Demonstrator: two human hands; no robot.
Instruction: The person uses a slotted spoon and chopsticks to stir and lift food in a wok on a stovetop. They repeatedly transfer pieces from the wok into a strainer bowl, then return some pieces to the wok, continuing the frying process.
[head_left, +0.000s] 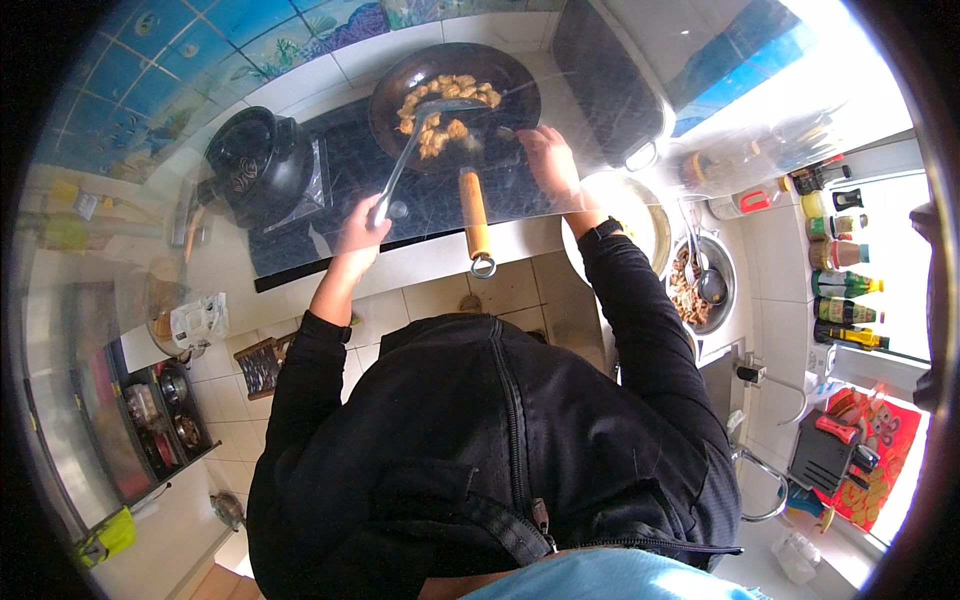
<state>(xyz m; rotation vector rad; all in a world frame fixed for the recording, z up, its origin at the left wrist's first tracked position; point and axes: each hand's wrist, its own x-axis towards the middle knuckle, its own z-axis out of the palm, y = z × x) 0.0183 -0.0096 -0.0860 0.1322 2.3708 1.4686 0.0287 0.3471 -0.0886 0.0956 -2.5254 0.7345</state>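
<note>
A dark wok (382, 105) sits on the black glass cooktop (330, 247), its wooden handle (473, 210) pointing towards me. Browned, bite-sized food pieces (452, 84) lie inside, mostly on the far and left side. My left hand (362, 229) grips a metal wok spatula (405, 161), whose blade rests over the food and hides some of it. At the wok's right rim is my right hand (551, 157), fingers bent. A small greyish piece (505, 133) shows near its fingertips; whether the hand holds anything is unclear.
A black lidded pot (255, 169) stands left of the wok. To the right are a pale basin (652, 225), partly behind my forearm, and a metal bowl (731, 277) with sliced food and a ladle (711, 286). Bottles (844, 283) line the windowsill. Clear sheeting crosses the upper view.
</note>
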